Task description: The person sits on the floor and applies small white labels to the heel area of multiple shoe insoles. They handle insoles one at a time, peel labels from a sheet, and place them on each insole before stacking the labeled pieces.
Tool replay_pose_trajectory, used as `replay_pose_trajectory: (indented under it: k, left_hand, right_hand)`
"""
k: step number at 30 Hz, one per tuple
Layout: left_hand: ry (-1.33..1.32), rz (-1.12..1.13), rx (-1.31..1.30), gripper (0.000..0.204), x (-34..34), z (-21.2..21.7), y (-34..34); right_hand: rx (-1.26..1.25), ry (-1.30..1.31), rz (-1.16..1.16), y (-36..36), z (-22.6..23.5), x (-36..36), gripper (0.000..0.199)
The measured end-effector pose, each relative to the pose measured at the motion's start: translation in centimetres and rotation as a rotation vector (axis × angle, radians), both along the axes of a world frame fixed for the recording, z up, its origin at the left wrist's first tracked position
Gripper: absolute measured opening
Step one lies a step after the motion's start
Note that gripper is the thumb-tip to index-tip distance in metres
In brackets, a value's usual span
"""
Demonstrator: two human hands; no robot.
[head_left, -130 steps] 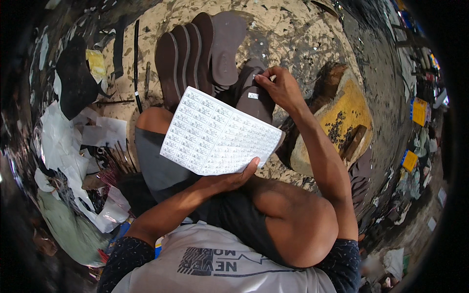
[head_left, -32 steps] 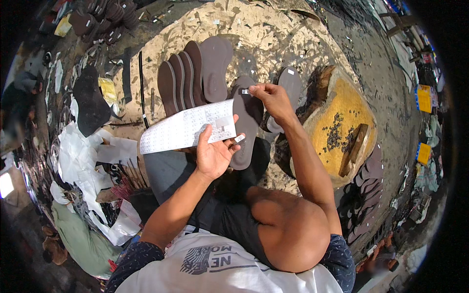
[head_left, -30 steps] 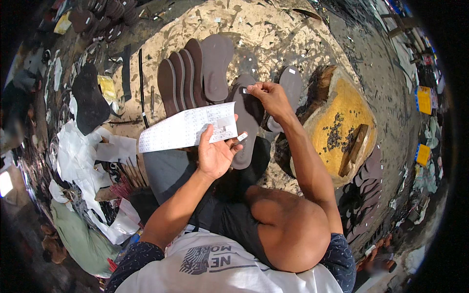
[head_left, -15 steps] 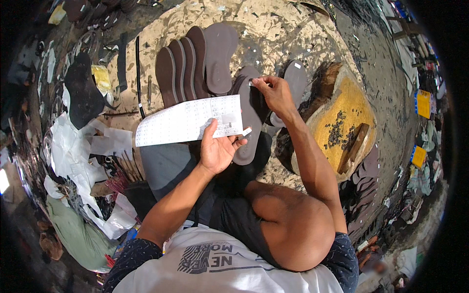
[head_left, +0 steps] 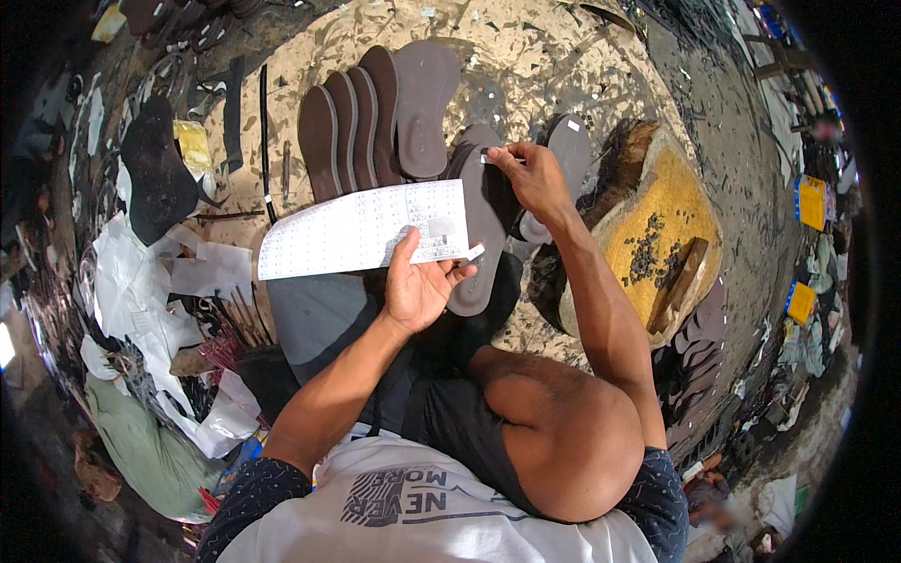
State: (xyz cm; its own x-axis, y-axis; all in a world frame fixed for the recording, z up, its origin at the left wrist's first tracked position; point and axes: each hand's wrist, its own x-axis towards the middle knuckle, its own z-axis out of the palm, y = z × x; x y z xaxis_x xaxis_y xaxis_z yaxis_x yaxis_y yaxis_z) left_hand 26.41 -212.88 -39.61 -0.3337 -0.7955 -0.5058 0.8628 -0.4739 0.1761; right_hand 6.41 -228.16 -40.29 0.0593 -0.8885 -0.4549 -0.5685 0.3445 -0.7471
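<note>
My left hand (head_left: pixel 420 289) grips a white sheet of small printed labels (head_left: pixel 328 233) between thumb and fingers. A small white label (head_left: pixel 476 252) sticks out by its fingertips. Under the sheet's right end lies a brown shoe sole (head_left: pixel 485 220), partly covered by it. My right hand (head_left: pixel 540 183) is closed in a pinch at the far end of this sole, with a small white label (head_left: pixel 484 159) at its fingertips. Beyond my right wrist lies another brown sole (head_left: pixel 569 150) bearing a white label. Several brown soles (head_left: pixel 418 108) overlap in a row at the far left of my hands.
To the right stands a cut wood block (head_left: pixel 610 244) with dark bits and a wooden piece on its yellowish top. White scraps (head_left: pixel 141 281) and a black sole-shaped piece (head_left: pixel 160 174) lie at the left. More brown soles (head_left: pixel 699 342) are beside the block.
Hardly anything differs. The sheet has shifted very slightly, and my right hand keeps its pinch at the sole's far end.
</note>
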Motion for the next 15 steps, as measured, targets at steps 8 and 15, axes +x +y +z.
replay_pose_trajectory:
  k: [8, 15]
  left_hand:
    - [-0.013, -0.001, -0.006, 0.063, -0.07, 0.16, -0.06]
    - [-0.004, 0.001, -0.023, 0.063, -0.03, 0.26, -0.1]
  right_hand:
    - [-0.076, 0.038, -0.006, 0.38, -0.18, 0.17, 0.042]
    - [-0.007, 0.017, -0.034, 0.33, 0.0, 0.45, 0.039]
